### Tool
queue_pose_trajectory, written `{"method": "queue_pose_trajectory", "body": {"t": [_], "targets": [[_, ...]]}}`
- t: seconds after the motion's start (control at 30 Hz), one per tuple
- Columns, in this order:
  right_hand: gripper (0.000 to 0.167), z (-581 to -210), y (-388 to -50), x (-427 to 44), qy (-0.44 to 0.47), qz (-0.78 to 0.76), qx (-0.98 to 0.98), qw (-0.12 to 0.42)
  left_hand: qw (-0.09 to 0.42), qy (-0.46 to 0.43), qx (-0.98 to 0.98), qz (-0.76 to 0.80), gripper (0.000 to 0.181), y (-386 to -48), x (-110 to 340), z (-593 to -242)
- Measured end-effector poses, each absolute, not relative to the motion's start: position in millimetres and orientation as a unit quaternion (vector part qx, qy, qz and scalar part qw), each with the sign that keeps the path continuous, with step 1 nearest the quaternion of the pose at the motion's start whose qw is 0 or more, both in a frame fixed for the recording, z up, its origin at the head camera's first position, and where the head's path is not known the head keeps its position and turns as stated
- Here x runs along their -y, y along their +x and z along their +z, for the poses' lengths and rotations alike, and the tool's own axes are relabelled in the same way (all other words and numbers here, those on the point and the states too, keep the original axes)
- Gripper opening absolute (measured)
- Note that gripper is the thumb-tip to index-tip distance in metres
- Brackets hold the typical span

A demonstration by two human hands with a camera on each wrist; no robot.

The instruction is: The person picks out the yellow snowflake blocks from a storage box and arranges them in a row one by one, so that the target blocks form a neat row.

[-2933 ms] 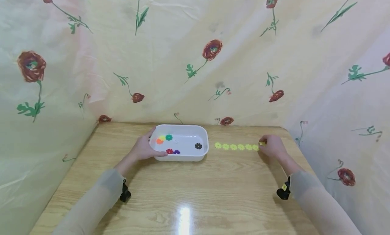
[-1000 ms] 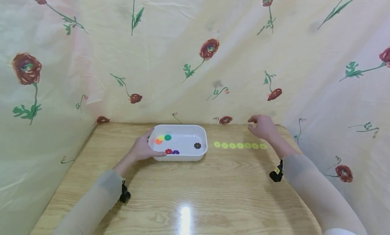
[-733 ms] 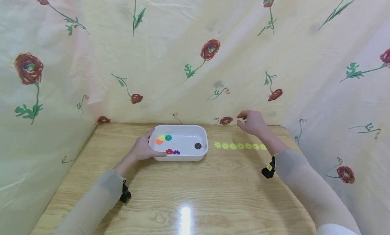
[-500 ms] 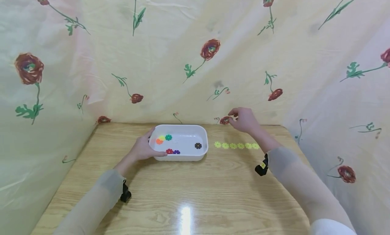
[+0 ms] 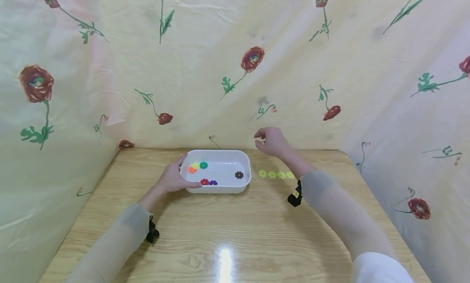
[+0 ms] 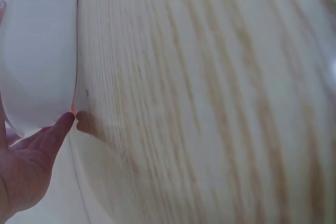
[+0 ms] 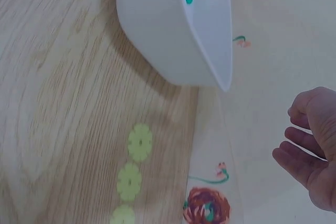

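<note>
My left hand (image 5: pixel 171 179) grips the left end of a white plastic tub (image 5: pixel 220 190), thumb along the near rim. In the left wrist view its fingers reach under the tub's end. Inside the tub lie flower-shaped plastic discs: an orange disc (image 5: pixel 192 169) touching a yellow one, a green disc (image 5: pixel 203 165), a red disc (image 5: pixel 204 181), a purple disc (image 5: pixel 213 183) and a black disc (image 5: pixel 239 175). My right hand (image 5: pixel 274 142) hangs in the air beyond the tub's right end, fingers loosely bent, holding nothing. Below it runs a row of yellow flower discs (image 5: pixel 271 175), partly hidden by my right forearm.
The wooden table (image 5: pixel 205 230) carries the tub and the row. A flower-print cloth (image 5: pixel 205 83) hangs behind the table and on both sides. Small black cameras, one on the left wrist (image 5: pixel 152 233) and one on the right wrist (image 5: pixel 295 198), are strapped on.
My right hand has left the right end of the yellow row, risen, and moved left toward the tub. The last yellow disc was laid in the row. My left hand and the tub stay put.
</note>
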State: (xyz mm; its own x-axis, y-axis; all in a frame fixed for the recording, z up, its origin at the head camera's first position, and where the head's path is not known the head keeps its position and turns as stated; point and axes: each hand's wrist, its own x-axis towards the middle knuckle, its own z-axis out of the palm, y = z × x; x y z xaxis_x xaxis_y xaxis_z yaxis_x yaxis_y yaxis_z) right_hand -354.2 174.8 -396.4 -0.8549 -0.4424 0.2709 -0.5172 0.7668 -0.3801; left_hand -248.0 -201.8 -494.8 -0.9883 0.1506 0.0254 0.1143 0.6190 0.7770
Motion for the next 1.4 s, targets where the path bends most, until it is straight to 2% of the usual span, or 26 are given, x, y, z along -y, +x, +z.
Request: {"method": "queue_pose_trajectory", "body": {"t": [0.67,1.4], "targets": [[0.023,-407.5,-355.0,-107.1,0.293,0.224,0.927,0.062,0.016,0.087,-0.891,0.446,0.132,-253.5,199.8,-494.0],[0.024,-423.7,-347.4,-51.1,0.310,0.227,0.923,0.009,0.019,0.078,-0.889,0.451,0.130,-251.6,202.9,-497.5]]}}
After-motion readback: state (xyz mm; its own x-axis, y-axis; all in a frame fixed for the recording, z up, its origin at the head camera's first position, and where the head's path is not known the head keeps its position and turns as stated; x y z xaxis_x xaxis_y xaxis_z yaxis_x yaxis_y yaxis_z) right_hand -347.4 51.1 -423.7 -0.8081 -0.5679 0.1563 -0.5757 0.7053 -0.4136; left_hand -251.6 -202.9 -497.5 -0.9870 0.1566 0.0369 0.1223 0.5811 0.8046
